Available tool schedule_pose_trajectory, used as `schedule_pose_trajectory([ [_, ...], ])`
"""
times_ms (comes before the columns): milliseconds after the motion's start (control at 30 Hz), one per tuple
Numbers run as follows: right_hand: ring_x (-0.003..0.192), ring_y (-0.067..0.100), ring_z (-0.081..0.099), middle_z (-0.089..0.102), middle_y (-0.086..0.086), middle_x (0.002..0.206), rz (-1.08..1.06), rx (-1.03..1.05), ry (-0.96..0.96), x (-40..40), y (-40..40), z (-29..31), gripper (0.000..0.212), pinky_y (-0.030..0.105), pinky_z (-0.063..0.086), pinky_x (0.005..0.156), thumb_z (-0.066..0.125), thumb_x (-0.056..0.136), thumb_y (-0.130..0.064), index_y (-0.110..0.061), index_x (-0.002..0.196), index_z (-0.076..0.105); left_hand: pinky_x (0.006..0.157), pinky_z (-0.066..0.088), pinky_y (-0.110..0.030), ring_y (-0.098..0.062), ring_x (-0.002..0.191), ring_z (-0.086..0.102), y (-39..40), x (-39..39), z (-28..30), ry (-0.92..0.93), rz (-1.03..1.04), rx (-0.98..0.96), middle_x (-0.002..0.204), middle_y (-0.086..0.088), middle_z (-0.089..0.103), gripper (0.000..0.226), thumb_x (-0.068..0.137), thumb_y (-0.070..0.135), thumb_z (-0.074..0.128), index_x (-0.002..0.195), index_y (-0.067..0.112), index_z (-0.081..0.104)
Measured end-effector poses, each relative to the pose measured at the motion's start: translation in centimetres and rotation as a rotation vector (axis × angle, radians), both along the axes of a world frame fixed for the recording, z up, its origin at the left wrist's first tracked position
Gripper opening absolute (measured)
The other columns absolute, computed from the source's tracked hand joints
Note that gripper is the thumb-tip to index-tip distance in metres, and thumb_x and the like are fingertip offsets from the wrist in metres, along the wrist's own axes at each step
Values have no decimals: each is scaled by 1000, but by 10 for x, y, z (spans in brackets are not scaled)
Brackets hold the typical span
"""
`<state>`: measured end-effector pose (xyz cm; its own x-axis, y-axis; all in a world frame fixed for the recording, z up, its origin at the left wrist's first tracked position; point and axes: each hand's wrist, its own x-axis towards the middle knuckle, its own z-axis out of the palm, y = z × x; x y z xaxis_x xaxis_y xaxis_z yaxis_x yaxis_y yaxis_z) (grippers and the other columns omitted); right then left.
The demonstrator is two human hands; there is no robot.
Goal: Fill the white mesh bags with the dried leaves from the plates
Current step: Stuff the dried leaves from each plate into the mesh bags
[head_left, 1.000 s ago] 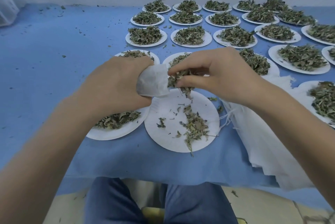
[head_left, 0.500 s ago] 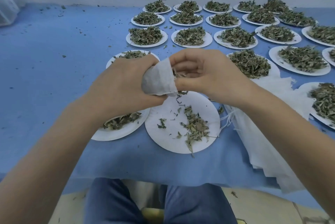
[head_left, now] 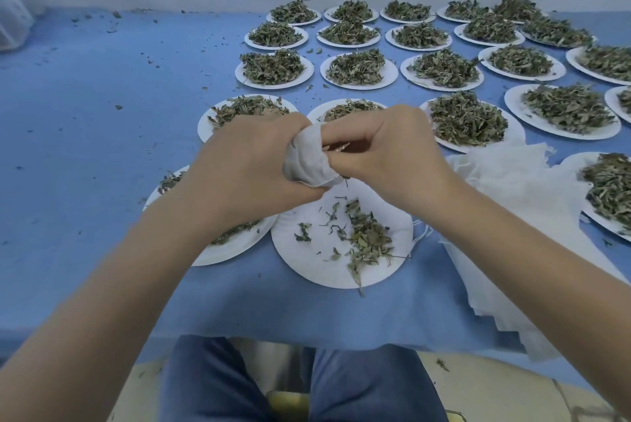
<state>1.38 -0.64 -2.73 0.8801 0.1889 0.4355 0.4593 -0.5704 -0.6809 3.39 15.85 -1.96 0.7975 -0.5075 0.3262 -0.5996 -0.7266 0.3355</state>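
white mesh bag getting stuffed over the near plate

white mesh bag [head_left: 309,158] sits bunched up between both hands, just above the near plate [head_left: 307,264]. from where i'm watching, the left hand [head_left: 249,165] has its fingers curled round the bag's body, gripping it from the left side. the right hand [head_left: 386,151] is curled too, fingertips pinched at the bag's mouth, with what looks like a bit of leaf in there, though i can't tell how much. the plate below has only a thin scatter of dried leaves [head_left: 365,237] on it, mostly toward its right half. a second plate [head_left: 232,251] lies just to its left, mostly hidden under the left forearm. a stack of empty mesh bags [head_left: 519,196] lies on the blue cloth [head_left: 85,148] to the right, under the right forearm. rows of full plates [head_left: 358,68] run toward the far wall, each heaped with leaves. loose crumbs dot the cloth on the left.
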Motion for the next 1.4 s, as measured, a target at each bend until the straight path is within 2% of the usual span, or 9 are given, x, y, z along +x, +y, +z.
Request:
schedule_pose_trajectory([
  [200, 79, 25, 66, 72, 12, 82, 136, 30, 86, 1, -7, 0, 22, 41, 51, 76, 59, 87, -7, -18, 101, 72, 58, 38, -30, -9, 62, 49, 3, 3, -5, -6, 49, -65, 60, 5, 56, 41, 61, 58, 66, 69, 18, 58],
  [333, 69, 41, 56, 64, 32, 76, 204, 157, 165, 3, -8, 0, 18, 49, 46, 70, 55, 90, -3, -19, 97, 57, 60, 39, -29, -8, 64, 51, 3, 3, 0, -5, 33, -89, 60, 6, 58, 40, 59, 60, 63, 74, 23, 61],
  [533, 70, 0, 63, 71, -7, 78, 90, 122, 104, 3, -7, 0, 31, 22, 54, 70, 71, 72, 6, -23, 84, 72, 53, 36, -22, -5, 61, 47, -5, -1, 0, 17, -32, -95, 56, 9, 52, 32, 62, 49, 73, 62, 26, 51],
  [733, 65, 13, 58, 70, 13, 76, 159, 53, 172, 1, -10, 3, 32, 27, 47, 65, 63, 82, 1, -28, 90, 72, 52, 34, -12, 6, 64, 50, -12, -4, -3, 104, -13, -131, 64, 20, 56, 31, 59, 55, 68, 61, 36, 44],
  [900, 98, 6, 65, 69, 2, 107, 444, 141, 402, -1, -20, 8, 31, 19, 49, 85, 54, 92, -3, -10, 122, 58, 55, 42, -23, 5, 71, 52, -5, -1, 1, 121, 24, 1, 72, 17, 55, 44, 57, 51, 72, 87, 38, 43],
  [1000, 104, 7, 64, 68, 1, 113, 378, 171, 333, -3, -30, 7, 33, 20, 50, 89, 60, 88, -1, -8, 120, 61, 52, 40, -27, 0, 65, 49, 2, -1, 5, 92, 44, 77, 69, 13, 53, 38, 62, 41, 73, 85, 34, 44],
  [1133, 87, -1, 64, 69, -13, 99, 106, -180, 194, -6, -45, -2, 22, 21, 52, 82, 65, 87, -23, -24, 109, 68, 54, 41, -25, -4, 69, 48, 7, -3, 5, 97, 87, 186, 70, 11, 54, 31, 65, 39, 71, 85, 32, 49],
  [1267, 83, -5, 48, 47, -15, 118, 144, -709, 398, -10, -46, -13, 83, 19, 41, 77, 51, 63, -77, -33, 133, 47, 62, 49, -34, -14, 75, 54, 5, -4, 2, 91, 79, 240, 77, 6, 61, 31, 67, 38, 69, 92, 26, 55],
  [1400, 76, -5, 39, 33, -12, 121, 171, -832, 422, -9, -44, -25, 93, 19, 32, 77, 61, 59, -76, -34, 139, 38, 63, 49, -35, -16, 77, 54, 2, -3, -2, 76, 67, 259, 79, 6, 61, 33, 68, 38, 68, 97, 28, 56],
])
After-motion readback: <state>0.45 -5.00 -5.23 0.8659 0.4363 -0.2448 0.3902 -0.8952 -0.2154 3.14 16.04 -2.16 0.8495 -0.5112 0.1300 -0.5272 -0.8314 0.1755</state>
